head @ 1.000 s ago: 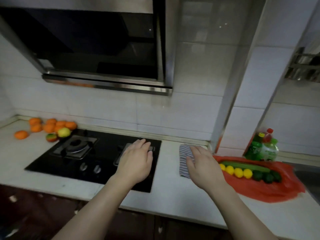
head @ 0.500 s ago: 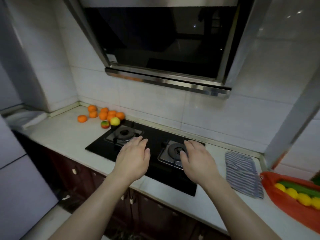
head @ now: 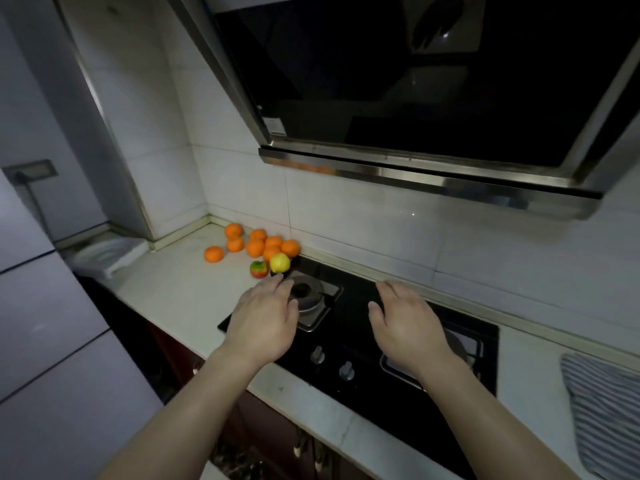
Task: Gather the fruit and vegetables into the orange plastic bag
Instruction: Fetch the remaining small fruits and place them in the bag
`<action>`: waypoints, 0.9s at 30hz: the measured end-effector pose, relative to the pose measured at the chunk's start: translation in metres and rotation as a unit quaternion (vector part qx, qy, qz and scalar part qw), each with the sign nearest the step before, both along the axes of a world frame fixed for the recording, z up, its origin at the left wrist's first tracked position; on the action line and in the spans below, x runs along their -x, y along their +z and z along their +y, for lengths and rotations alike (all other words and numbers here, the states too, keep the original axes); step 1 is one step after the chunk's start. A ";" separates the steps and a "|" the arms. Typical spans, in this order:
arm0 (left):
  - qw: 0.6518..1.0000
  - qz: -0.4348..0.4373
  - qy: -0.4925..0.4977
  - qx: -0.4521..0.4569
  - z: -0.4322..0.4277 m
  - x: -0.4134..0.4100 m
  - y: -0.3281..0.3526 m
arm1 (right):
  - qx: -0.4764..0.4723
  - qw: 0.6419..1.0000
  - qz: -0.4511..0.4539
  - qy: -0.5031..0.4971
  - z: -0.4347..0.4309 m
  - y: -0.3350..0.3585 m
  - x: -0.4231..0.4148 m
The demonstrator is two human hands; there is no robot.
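Worktop (head: pixel 173 292), oranges (head: pixel 255 248) loose beside hob (head: pixel 341 329)

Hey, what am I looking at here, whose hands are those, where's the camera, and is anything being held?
No machine here: a person wears a camera on the head, looking forward and down, so these are their own hands. The left hand and right hand hover open over a stove, holding nothing. Beyond the left hand lie oranges, a yellow fruit and a red-green fruit. A striped cloth lies at the right. The bag is out of view.
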State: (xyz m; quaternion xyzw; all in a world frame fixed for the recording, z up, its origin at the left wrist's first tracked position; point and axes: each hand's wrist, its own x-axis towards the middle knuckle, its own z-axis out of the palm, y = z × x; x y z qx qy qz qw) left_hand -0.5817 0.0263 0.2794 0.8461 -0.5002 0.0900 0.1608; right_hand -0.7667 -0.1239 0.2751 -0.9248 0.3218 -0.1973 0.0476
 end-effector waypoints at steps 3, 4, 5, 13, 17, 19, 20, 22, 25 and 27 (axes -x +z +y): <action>1.000 -0.012 0.007 0.003 -0.010 -0.035 0.001 | 0.006 1.000 0.003 0.019 -0.015 0.001 -0.038; 1.000 -0.014 0.011 0.008 -0.011 -0.046 0.001 | 0.007 1.000 0.006 0.025 -0.018 0.000 -0.050; 1.000 -0.013 0.017 0.013 -0.012 -0.056 0.001 | 0.009 0.999 0.011 0.030 -0.021 -0.001 -0.061; 0.999 0.017 0.045 0.023 -0.006 -0.139 -0.010 | -0.002 0.999 0.035 0.038 -0.023 -0.004 -0.144; 0.998 0.032 0.043 0.022 0.002 -0.191 -0.017 | -0.001 0.999 0.027 0.021 -0.013 -0.004 -0.193; 0.999 0.033 0.034 0.026 0.008 -0.219 -0.018 | 0.006 1.000 0.027 0.010 -0.005 -0.005 -0.219; 0.999 0.031 0.026 0.028 0.011 -0.233 -0.019 | 0.009 1.000 0.029 0.005 0.000 -0.005 -0.233; 0.999 0.030 0.015 0.026 0.018 -0.262 -0.020 | 0.007 0.999 0.034 -0.003 0.009 -0.007 -0.260; 1.000 0.023 -0.003 0.019 0.024 -0.307 -0.024 | 0.004 0.999 0.040 -0.015 0.023 -0.012 -0.299; 1.000 0.016 -0.015 0.014 0.026 -0.335 -0.029 | 0.004 0.999 0.039 -0.024 0.029 -0.017 -0.321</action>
